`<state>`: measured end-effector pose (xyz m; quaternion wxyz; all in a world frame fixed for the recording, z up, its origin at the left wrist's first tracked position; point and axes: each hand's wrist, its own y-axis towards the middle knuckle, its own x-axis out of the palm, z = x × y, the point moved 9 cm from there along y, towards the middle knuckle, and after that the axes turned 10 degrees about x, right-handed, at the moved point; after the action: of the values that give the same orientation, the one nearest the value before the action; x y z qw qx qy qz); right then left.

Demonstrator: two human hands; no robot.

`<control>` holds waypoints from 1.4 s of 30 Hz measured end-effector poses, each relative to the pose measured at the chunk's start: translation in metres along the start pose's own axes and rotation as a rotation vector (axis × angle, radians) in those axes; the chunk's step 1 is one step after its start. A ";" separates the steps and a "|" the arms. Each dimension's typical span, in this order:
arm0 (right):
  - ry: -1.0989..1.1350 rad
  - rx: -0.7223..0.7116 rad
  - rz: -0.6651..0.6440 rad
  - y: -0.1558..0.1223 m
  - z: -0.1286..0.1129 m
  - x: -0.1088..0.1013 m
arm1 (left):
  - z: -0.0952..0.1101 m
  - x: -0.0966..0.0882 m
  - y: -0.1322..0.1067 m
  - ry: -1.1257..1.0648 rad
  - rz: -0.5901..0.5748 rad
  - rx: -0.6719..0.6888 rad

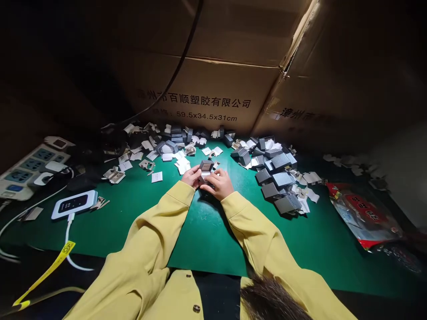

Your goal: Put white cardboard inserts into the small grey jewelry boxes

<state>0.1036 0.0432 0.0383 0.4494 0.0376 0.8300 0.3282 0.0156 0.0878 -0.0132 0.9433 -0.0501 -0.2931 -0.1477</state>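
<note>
Green table (213, 240): L hand (191, 177) clamped on box (206, 166), R hand (220, 183) touching, grip unclear; steady L, light R prob. best.

The back carton (227, 80) reads 州市百顺塑胶有限公司 and 59.5x34.5x31cm, the right-hand carton (333, 89) 漳州市, the red-printed bag (367, 215) apparently 旺旺.

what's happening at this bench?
A person in yellow sleeves has both hands on a small dark box, its lid raised. The left hand grips its side; the right hand's fingers are at the front, though exactly what they pinch is unclear. More dark boxes are heaped to the right on the green tabletop, with others and pale pieces scattered toward the cardboard cartons behind.
</note>
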 end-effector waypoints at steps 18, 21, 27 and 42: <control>0.293 0.195 0.292 0.004 0.004 -0.015 | 0.058 -0.051 0.001 -0.105 0.306 0.280; 0.359 0.346 0.245 0.022 0.029 0.011 | 0.074 -0.072 -0.001 -0.219 0.389 0.314; 0.311 0.579 0.219 0.073 0.058 0.062 | 0.068 -0.083 0.003 -0.356 0.424 0.258; 0.310 0.679 0.110 0.065 0.049 0.072 | 0.049 -0.043 0.005 -0.241 0.268 0.100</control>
<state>0.0833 0.1447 0.0056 0.2619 0.1788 0.9465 0.0598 -0.0428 0.1119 0.0030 0.9138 -0.0592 -0.4018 0.0012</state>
